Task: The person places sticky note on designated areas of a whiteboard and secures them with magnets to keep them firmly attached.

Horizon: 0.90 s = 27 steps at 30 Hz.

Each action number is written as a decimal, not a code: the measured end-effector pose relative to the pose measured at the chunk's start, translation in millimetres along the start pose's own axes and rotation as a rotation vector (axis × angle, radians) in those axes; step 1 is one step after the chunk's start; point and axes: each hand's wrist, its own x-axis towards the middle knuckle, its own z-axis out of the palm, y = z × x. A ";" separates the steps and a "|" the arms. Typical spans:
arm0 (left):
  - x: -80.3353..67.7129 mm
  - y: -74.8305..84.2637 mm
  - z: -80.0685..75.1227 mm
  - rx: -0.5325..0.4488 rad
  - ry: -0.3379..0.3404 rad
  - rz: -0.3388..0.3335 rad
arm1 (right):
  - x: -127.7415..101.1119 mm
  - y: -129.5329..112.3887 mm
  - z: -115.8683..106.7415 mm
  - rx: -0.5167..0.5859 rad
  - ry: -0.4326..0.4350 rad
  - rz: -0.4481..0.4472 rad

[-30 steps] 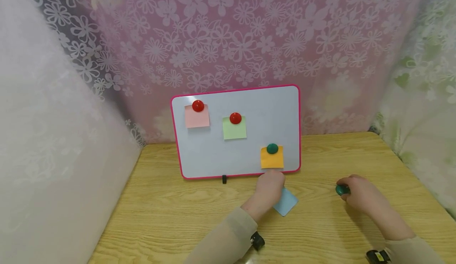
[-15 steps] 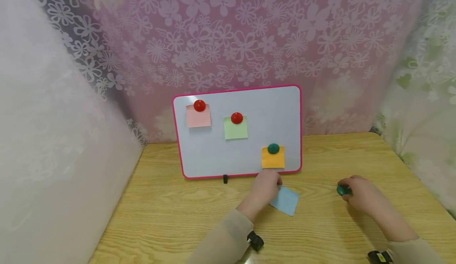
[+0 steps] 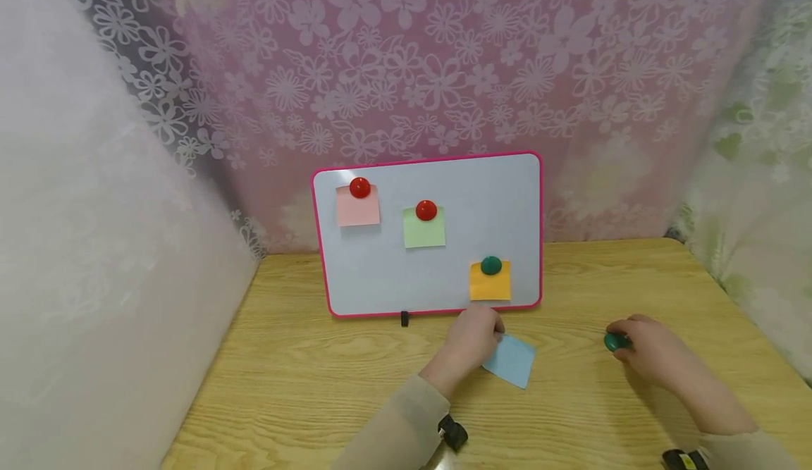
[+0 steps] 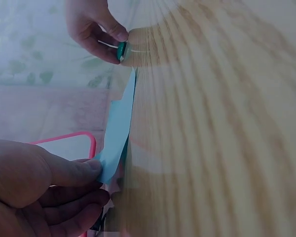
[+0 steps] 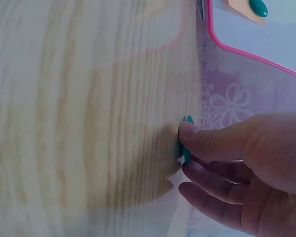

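Observation:
My left hand (image 3: 472, 339) pinches one corner of a blue sticky note (image 3: 511, 361) between thumb and fingers, just in front of the whiteboard (image 3: 380, 280). In the left wrist view the blue note (image 4: 117, 131) slants away from the fingertips, close to the tabletop. Over at the right, my right hand (image 3: 653, 350) holds a round green magnet (image 3: 615, 342) by its edges. The right wrist view has this magnet (image 5: 188, 140) on edge between thumb and fingers, at the table surface; whether it touches the wood I cannot tell.
On the pink-framed board, red magnets (image 3: 359, 187) hold a pink note (image 3: 358, 211) and a green note (image 3: 423, 233). Another green magnet (image 3: 491, 266) holds an orange note (image 3: 490, 287) at lower right. A small black foot (image 3: 404, 319) props the board on the wooden table (image 3: 285, 385).
My left hand has shifted slightly left and turned, so more of the blue note shows. The right hand keeps its hold on the green magnet. The whole view has drifted a little.

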 end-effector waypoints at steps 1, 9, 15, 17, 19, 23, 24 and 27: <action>-0.2 -0.2 0.0 0.008 0.001 0.003 | -0.1 0.7 -0.5 0.001 -0.004 -0.003; -4.1 -3.2 -3.2 0.010 0.025 0.023 | -0.4 5.8 0.3 0.009 -0.026 -0.017; -7.6 -7.8 -3.3 -0.020 0.033 0.025 | -0.1 8.7 -0.5 0.008 -0.034 -0.017; -8.5 -10.0 -2.6 -0.037 0.037 0.025 | -0.4 8.9 -1.4 0.012 -0.041 -0.013; -9.0 -12.5 -1.4 -0.060 0.039 0.027 | -0.6 8.6 -2.4 0.015 -0.047 -0.008; -9.7 -18.2 -0.6 -0.119 0.036 0.031 | -1.1 7.9 -3.1 0.021 -0.060 -0.004; -9.9 -19.7 -0.5 -0.134 0.031 0.028 | -1.3 7.7 -3.0 0.021 -0.060 -0.004; -11.3 -23.3 -1.8 -0.185 0.018 0.020 | -2.1 8.6 -2.5 0.034 -0.064 -0.005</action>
